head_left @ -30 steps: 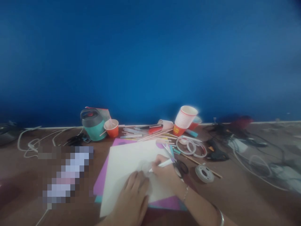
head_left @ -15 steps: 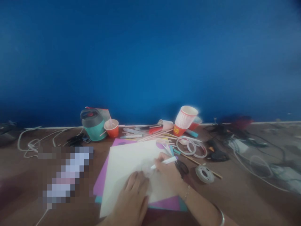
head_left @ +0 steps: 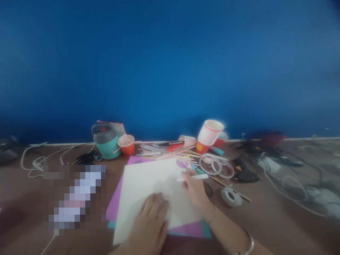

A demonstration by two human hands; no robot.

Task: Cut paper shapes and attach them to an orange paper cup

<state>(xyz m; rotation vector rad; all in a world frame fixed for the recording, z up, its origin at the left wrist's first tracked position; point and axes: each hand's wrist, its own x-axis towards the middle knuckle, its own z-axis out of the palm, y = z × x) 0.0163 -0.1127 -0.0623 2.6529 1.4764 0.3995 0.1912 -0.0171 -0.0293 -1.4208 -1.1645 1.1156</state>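
Observation:
A white sheet of paper lies over purple paper, with a teal edge showing below. My left hand rests flat on the white sheet, fingers stretched forward. At its fingertips is a small, clear round piece, blurred against the paper. My right hand is closed around a white marker with a purple end; the marker's tip points left, to the upper right of the clear piece. Whether the tip touches the paper is unclear.
A stack of paper cups stands behind, near straws and sticks. Tape rings and a grey spool lie right; a black glue gun sits farther right. Left are a teal bottle, an orange cup and cables.
My right hand has moved right with the marker, away from the clear round piece, which now shows more fully. My left hand has stayed in place.

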